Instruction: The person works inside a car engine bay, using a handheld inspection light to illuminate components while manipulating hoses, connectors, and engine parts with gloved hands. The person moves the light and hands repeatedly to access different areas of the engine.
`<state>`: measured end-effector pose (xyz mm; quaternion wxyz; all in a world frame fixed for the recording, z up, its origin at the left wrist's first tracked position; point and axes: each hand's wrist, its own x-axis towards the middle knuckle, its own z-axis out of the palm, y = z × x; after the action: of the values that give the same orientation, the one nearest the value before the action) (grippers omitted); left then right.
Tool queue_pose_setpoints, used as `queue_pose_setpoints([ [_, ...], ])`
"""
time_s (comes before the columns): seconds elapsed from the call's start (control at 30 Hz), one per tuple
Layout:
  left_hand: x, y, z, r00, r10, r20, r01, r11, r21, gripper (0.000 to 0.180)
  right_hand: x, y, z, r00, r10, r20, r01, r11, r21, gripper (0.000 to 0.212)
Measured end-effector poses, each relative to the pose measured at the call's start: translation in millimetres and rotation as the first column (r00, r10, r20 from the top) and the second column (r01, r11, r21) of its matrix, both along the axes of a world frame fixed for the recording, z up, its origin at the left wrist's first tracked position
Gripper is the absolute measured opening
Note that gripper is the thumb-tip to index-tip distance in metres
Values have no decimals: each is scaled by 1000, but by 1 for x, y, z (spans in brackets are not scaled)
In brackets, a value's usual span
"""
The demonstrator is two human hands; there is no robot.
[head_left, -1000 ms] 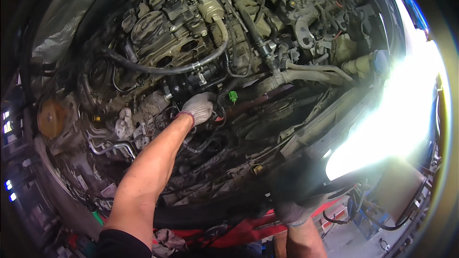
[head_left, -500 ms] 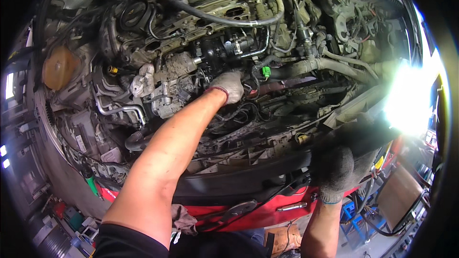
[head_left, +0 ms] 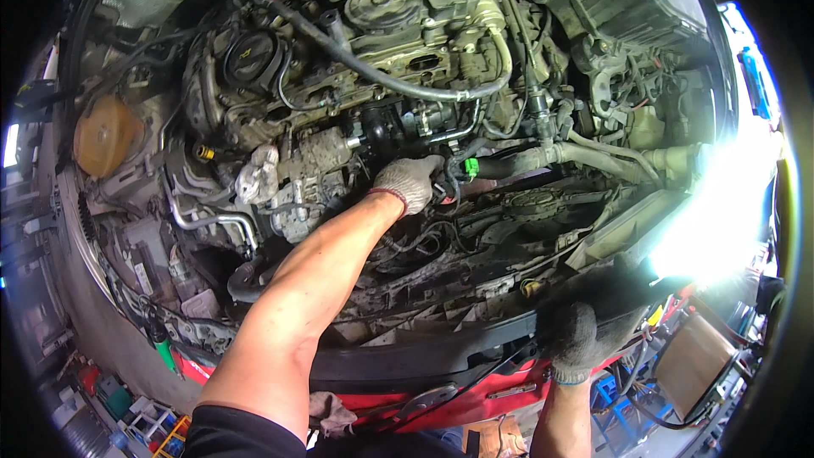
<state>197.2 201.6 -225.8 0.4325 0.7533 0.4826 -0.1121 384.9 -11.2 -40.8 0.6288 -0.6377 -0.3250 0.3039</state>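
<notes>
My left hand (head_left: 407,184), in a pale knit glove with a dark red cuff, reaches into the front of an open engine bay. Its fingers curl downward beside a thin black cable (head_left: 455,195); whatever lies in them is hidden. Just right of it are a green connector clip (head_left: 471,167) and a thick dark hose (head_left: 509,163). A metal cylindrical unit (head_left: 315,153) sits to its left. My right hand (head_left: 579,343), in a grey glove, rests at the dark front edge of the car, where shadow hides its fingers.
The engine (head_left: 386,8) fills the back, with a long grey hose (head_left: 365,69) arching across. An orange-brown reservoir (head_left: 106,136) stands at left. Glaring light (head_left: 712,220) washes out the right side. A rag (head_left: 331,414) lies at the red front panel (head_left: 475,403). A green-handled tool (head_left: 164,354) hangs at left.
My view has tilted up, so the engine sits lower in the picture. The left hand stays beside the green clip, with its knuckles slightly turned. The right hand remains at the front edge.
</notes>
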Motion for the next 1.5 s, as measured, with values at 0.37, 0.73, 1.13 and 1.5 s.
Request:
queue_pose_setpoints([
  [0.37,-15,-11,-18,970,217,-106,-189,955,228,32,-1,-2,5,998,-35,55,40,995,-93,89],
  [0.73,17,14,-12,972,60,-228,-81,993,-84,64,3,-8,-4,995,-67,78,71,996,-55,98],
  [1.13,30,25,-130,939,-74,-335,60,997,-53,43,7,-7,-15,981,-103,162,103,995,10,97],
  [1.5,40,28,-112,873,-125,-471,124,992,-34,54,5,-2,-5,984,-36,174,52,995,-86,100],
])
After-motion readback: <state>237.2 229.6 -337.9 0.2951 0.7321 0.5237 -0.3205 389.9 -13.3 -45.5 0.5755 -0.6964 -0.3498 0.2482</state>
